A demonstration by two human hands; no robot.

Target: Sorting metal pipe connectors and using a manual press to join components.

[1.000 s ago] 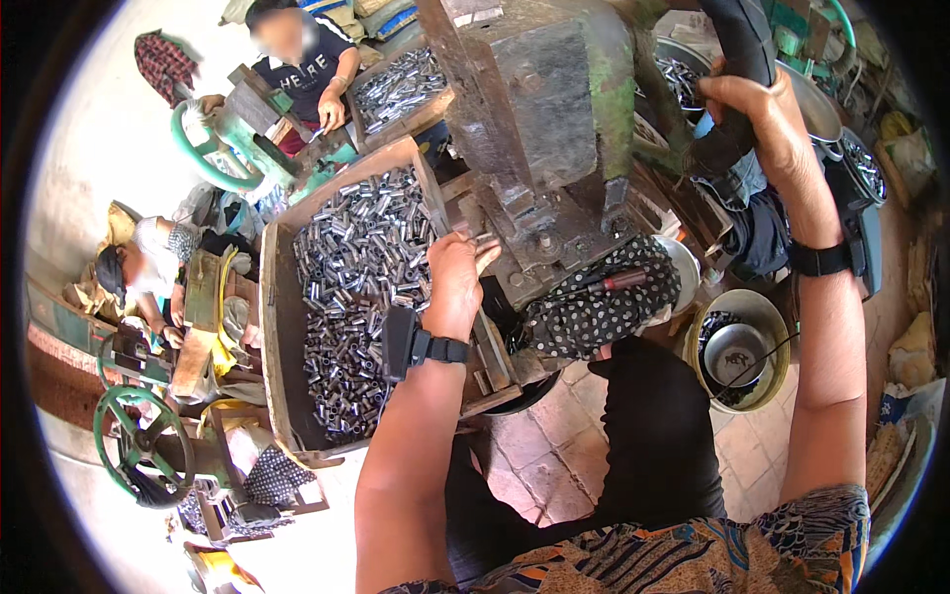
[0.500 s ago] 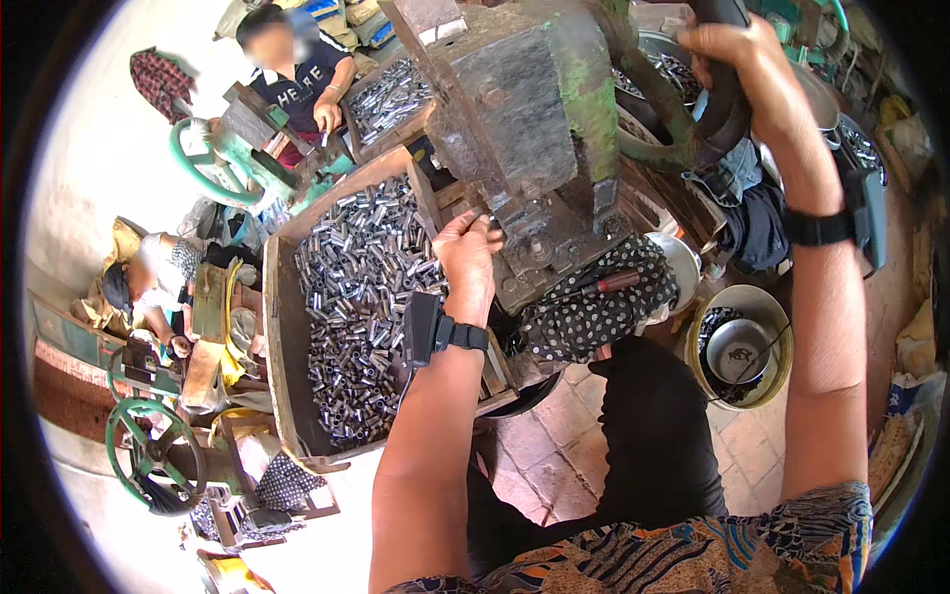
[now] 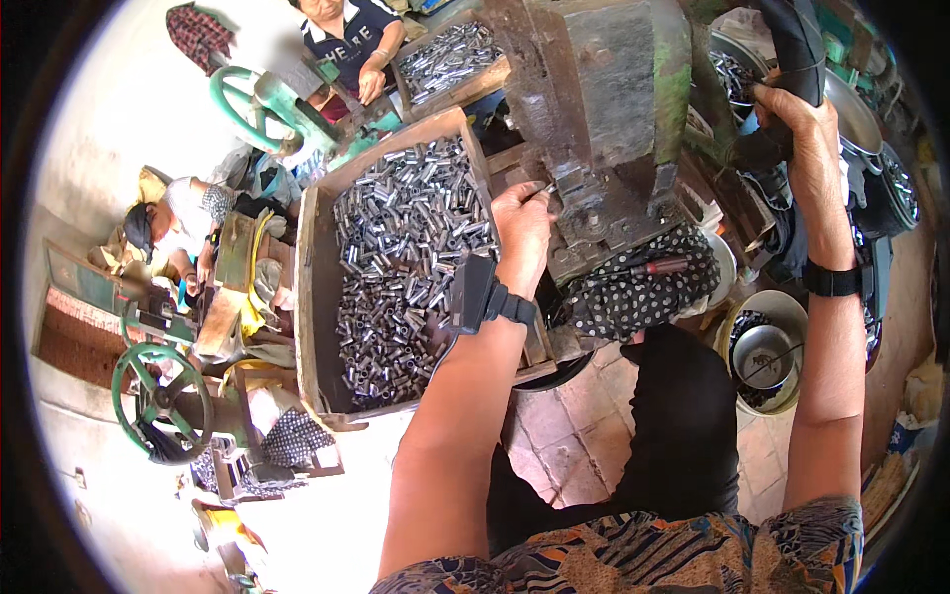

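My left hand (image 3: 522, 236) is at the die area of a heavy metal press (image 3: 609, 109), thumb and fingers pinched on a small metal piece (image 3: 550, 188), mostly hidden by the fingertips. My right hand (image 3: 800, 121), raised on the right, is closed around the press's dark wrapped lever (image 3: 798, 48). Left of my left hand is a wooden box (image 3: 309, 297) heaped with short shiny metal tubes (image 3: 411, 233). A polka-dot cloth (image 3: 633, 297) lies below the press, with a red-handled screwdriver (image 3: 665, 265) on it.
A bucket (image 3: 800, 327) holding a metal bowl (image 3: 764, 354) stands on the tiled floor at right. Metal basins (image 3: 853, 117) are at the far right. Two other people (image 3: 341, 40) (image 3: 188, 223) work at the left, near green handwheels (image 3: 161, 401). Another tray of metal parts (image 3: 450, 61) stands behind the box.
The whole view has shifted, so the scene sits further right and higher. My right hand has come lower and nearer with the lever. My left hand stays at the die.
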